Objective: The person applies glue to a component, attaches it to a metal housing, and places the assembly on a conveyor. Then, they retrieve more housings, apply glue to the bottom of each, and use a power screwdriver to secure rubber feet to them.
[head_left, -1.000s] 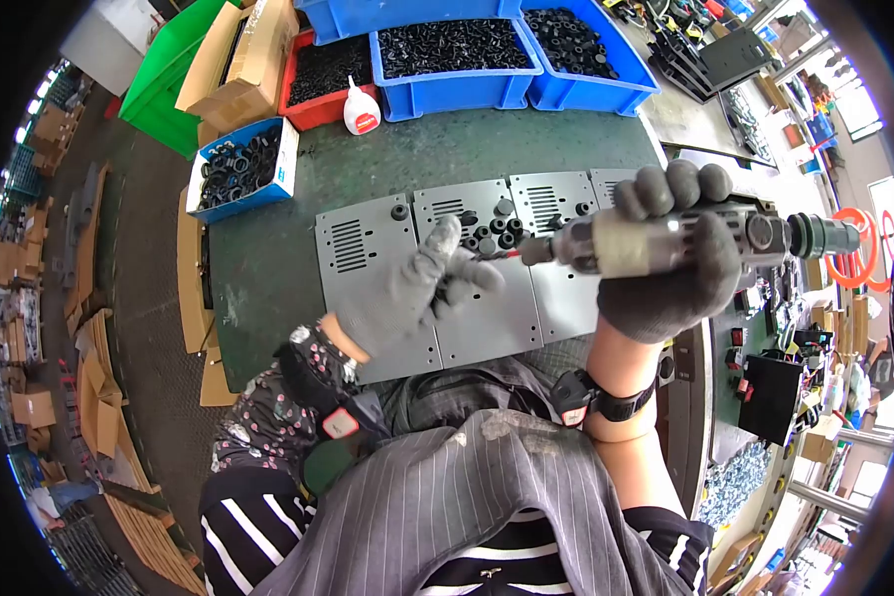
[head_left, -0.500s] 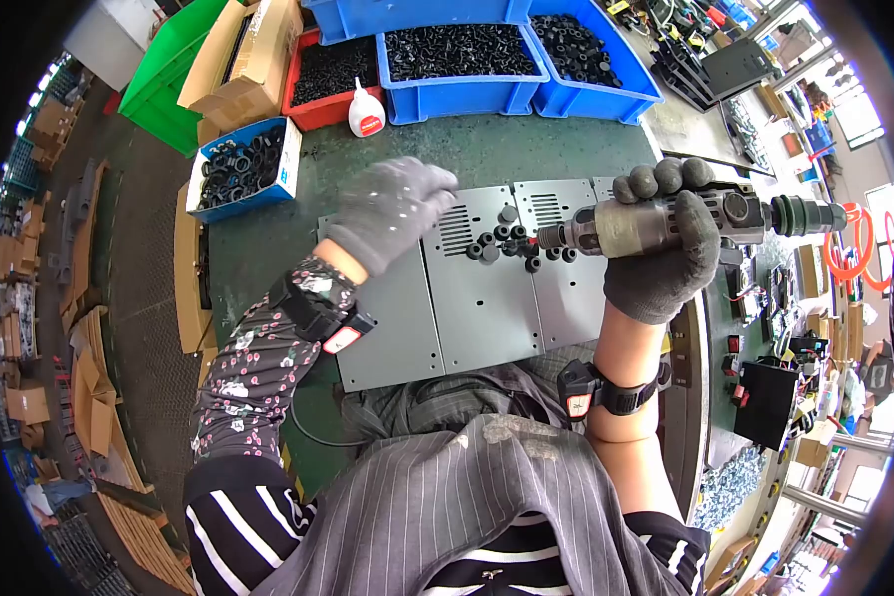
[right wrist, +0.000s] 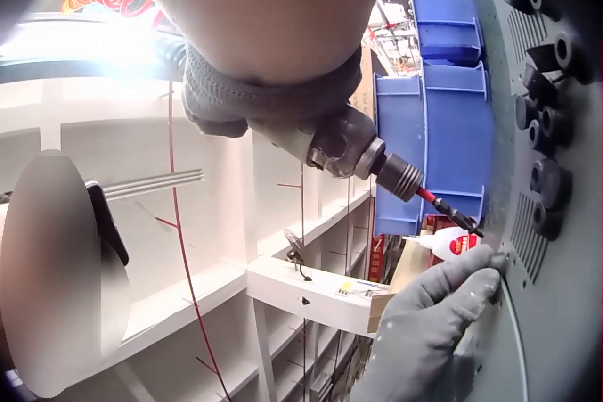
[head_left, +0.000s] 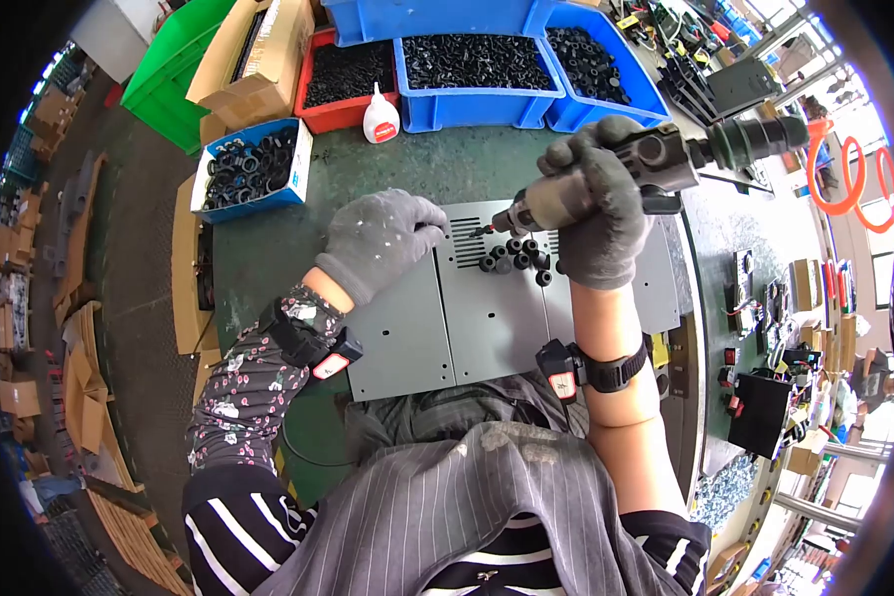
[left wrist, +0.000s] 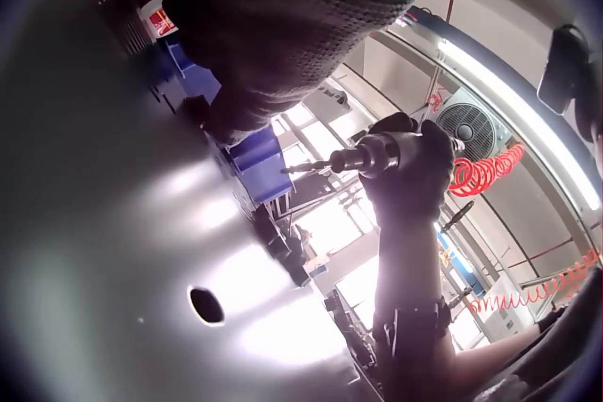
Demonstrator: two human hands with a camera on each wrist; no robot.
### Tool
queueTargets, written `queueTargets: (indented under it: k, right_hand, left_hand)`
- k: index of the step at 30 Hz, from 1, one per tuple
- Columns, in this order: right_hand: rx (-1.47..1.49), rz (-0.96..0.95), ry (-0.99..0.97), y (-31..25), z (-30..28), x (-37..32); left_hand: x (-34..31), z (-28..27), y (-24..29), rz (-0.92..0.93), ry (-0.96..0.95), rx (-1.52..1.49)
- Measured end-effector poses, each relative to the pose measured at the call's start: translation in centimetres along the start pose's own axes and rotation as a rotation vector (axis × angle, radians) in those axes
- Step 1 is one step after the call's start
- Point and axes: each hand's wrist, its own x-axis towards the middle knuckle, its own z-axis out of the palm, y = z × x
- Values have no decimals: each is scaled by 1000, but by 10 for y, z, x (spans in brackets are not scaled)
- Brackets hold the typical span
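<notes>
Grey slotted metal panels (head_left: 397, 348) lie side by side on the green bench. My gloved left hand (head_left: 377, 238) is over the top of the leftmost panels, fingers bent. In the right wrist view its thumb and forefinger (right wrist: 476, 294) come together at the panel surface; I cannot tell what is between them. My gloved right hand (head_left: 606, 209) grips a power screwdriver (head_left: 556, 199) above the panels, its bit angled down and left. The bit (right wrist: 452, 212) ends close to the left fingertips. A cluster of black rubber feet (head_left: 515, 256) sits on the middle panel.
Behind the panels stand a red bin (head_left: 348, 114) and blue bins (head_left: 482, 104) of small black parts, with a white bottle (head_left: 380, 119) in front. A small box of black rings (head_left: 253, 169) is at left. An orange coiled hose (head_left: 844, 169) hangs at right.
My left hand has drawn back from the rubber feet to the upper left panels. The right hand has brought the screwdriver leftward, its bit now tilted down toward the left fingertips.
</notes>
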Motion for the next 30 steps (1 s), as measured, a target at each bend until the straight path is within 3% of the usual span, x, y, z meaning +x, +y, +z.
queueTargets:
  k: [5,14,16,18,20,24,28,30]
  right_hand:
    - [-23,-44,-48,9,14,10]
    - [-163,-19,-178,26,30,21]
    - [-362,-28,-238,36,33,22]
    - [-313,5,-230,35,43,24]
    - [-422,46,-354,33,49,27]
    - [-566,-31,-393,43,55,31]
    - [-590,-2,-391,42,57,27]
    - [-493,16,-377,40,60,26]
  left_hand:
    - [1,-7,5,-22,-73,-29]
    - [4,13,-9,104,97,-20]
    - [4,15,-10,120,151,13]
    - [5,14,-9,106,136,40]
    - [5,12,-6,97,115,64]
    - [3,13,-5,102,131,132]
    - [0,15,-5,142,228,133]
    - [2,14,-4,116,187,155]
